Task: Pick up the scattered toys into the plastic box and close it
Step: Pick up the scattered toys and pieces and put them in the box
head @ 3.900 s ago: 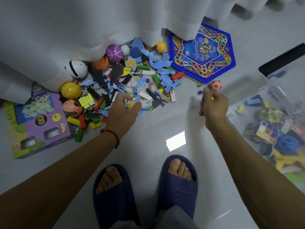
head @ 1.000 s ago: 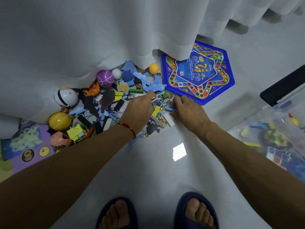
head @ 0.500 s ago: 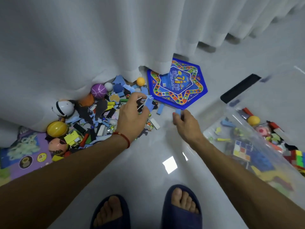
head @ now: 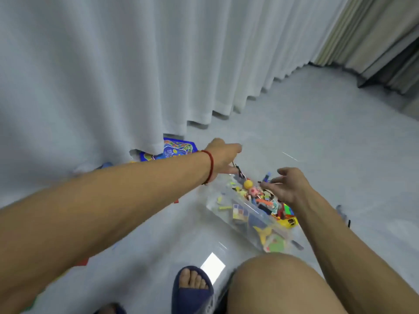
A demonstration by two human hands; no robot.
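Observation:
The clear plastic box stands on the floor right of centre, holding several mixed toys, among them a yellow ball and a colour cube. My left hand hangs over the box's far end with small dark toy pieces sticking out under its curled fingers. Over the middle of the box, my right hand has loosely spread fingers, and small pieces are in the air just beside them. My left forearm hides most of the toy pile.
A blue hexagonal game board lies at the foot of the white curtain. A red piece lies on the floor at lower left. My slippered foot and bare knee fill the bottom.
Both hands left the toy pile and swung right to above the box. The view turned right, so the pile has slid out of sight. The right hand's fingers have spread.

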